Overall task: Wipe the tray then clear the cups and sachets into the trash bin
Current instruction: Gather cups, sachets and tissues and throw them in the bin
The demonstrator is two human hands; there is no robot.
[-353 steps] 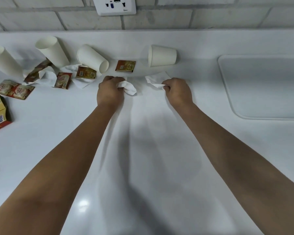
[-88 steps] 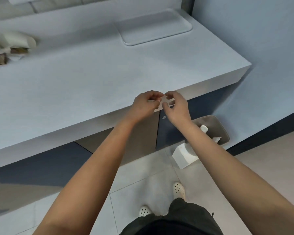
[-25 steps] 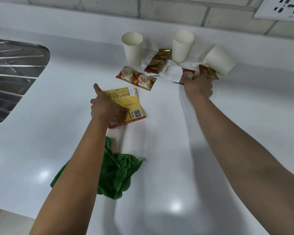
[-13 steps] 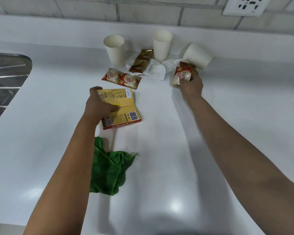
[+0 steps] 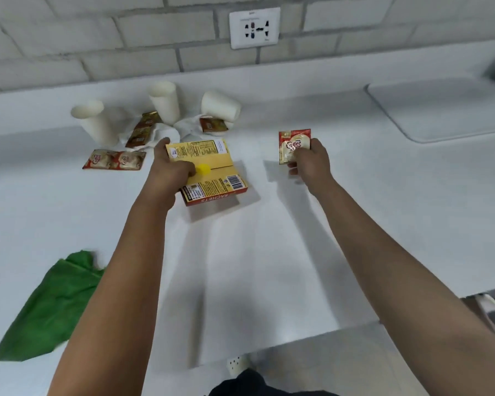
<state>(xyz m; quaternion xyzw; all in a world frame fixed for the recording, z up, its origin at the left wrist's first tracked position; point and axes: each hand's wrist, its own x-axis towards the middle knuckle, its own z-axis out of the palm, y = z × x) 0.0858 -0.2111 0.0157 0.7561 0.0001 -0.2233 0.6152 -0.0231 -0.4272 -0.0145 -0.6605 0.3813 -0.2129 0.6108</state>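
Note:
My left hand (image 5: pixel 170 170) grips a yellow sachet box (image 5: pixel 212 170) lifted off the white counter. My right hand (image 5: pixel 309 162) pinches a red and cream creamer sachet (image 5: pixel 293 145), held upright above the counter. Three white paper cups stand or lie at the back: one upright at the left (image 5: pixel 95 121), one upright in the middle (image 5: pixel 165 101), one on its side (image 5: pixel 219 108). More sachets lie there: a joined pair (image 5: pixel 113 160), brown ones (image 5: pixel 142 131) and one by the tipped cup (image 5: pixel 212 124). The white tray (image 5: pixel 440 110) sits far right.
A green cloth (image 5: pixel 49 304) lies crumpled near the counter's front left edge. Crumpled white tissue (image 5: pixel 166 132) sits among the cups. A wall socket (image 5: pixel 253 27) is on the brick wall. My feet and the floor show below the counter edge.
My left hand has picked the yellow box up off the counter. My right hand has pulled the creamer sachet away from the cups, toward me and to the right. The view shifted right.

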